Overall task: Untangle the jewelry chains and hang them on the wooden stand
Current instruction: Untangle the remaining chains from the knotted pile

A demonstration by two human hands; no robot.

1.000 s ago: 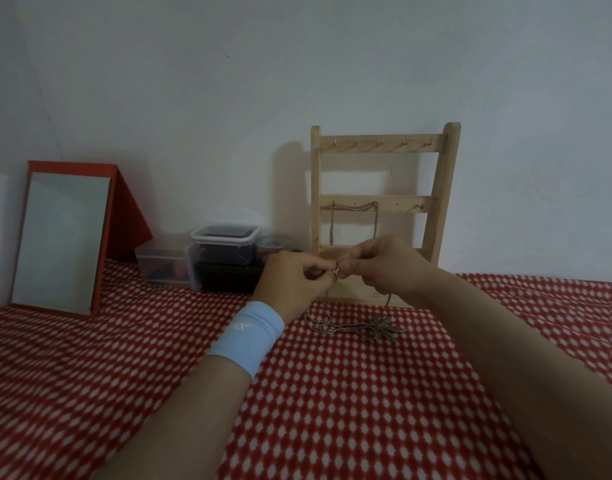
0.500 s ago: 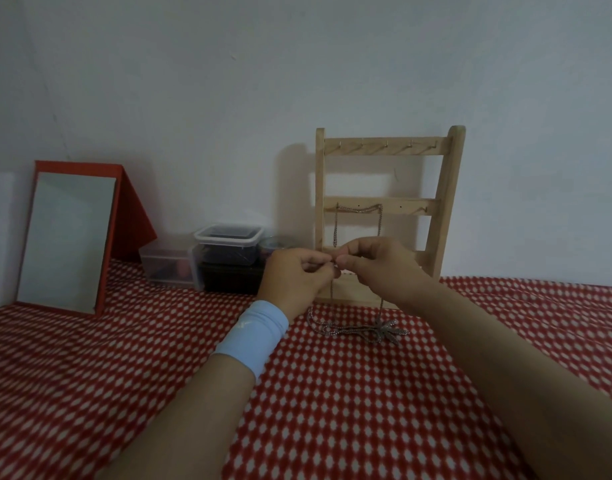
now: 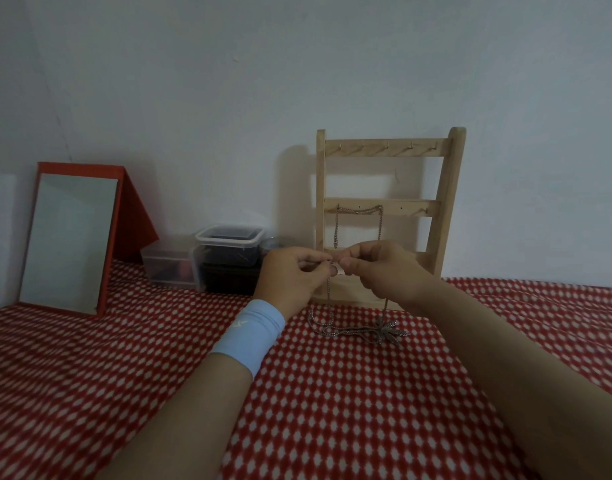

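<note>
At 9 o'clock a red-framed rectangular mirror (image 3: 69, 237) leans. The left hand (image 3: 290, 275), wearing a light-blue wristband (image 3: 249, 337), and the right hand (image 3: 384, 268) are raised fingertip to fingertip, curled fingers (image 3: 313, 262) pinching a thin silver chain (image 3: 349, 330). The chain droops toward 6 o'clock onto the red-checked cloth (image 3: 332, 410). At 12 o'clock the ladder-shaped wooden stand (image 3: 446, 209) carries a second chain (image 3: 358, 211).

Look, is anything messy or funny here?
Just one thing: the silver chain pinched between the left hand and right hand trails down into a bunched heap on the checked cloth, beside its spiky pendant. The other chain hangs neatly on the wooden stand.
</note>
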